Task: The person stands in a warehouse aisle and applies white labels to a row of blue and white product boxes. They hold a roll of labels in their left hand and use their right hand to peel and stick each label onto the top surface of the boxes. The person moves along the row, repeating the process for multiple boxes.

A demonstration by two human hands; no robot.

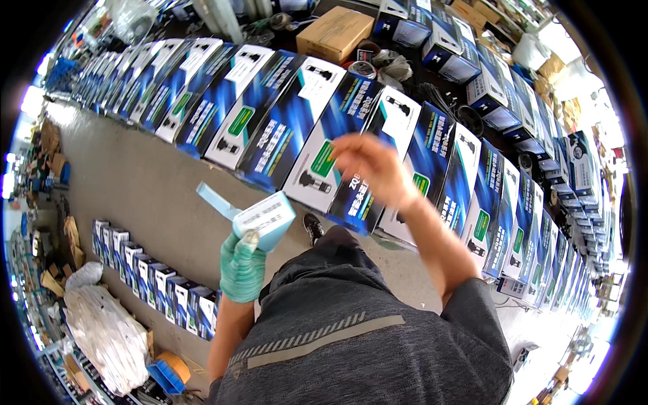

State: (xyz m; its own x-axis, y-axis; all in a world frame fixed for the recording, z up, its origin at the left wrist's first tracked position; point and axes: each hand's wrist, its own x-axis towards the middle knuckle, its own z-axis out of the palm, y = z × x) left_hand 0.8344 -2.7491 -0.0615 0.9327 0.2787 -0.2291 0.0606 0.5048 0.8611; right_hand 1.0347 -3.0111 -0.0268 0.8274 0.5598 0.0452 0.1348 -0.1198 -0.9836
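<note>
My left hand (244, 264), in a green-and-white striped glove, is closed around a pad of labels (264, 220). The pad has a white printed face and light-blue sides, and a loose light-blue strip (216, 200) sticks out from it toward the far left. Bare and smeared by motion, my right hand (370, 165) hovers over the row of boxes; its fingers are too blurred to read. Beneath it stands a blue-and-white printed carton (314, 158) with a green label (323, 159), partly covered by the fingers.
Similar cartons (263, 145) run in a long curved row ahead of me. More cartons (451, 50) are stacked at the far right. A plain brown box (335, 34) sits behind the row. On the floor at left stand several cartons (158, 280) beside a white plastic-wrapped bundle (104, 331).
</note>
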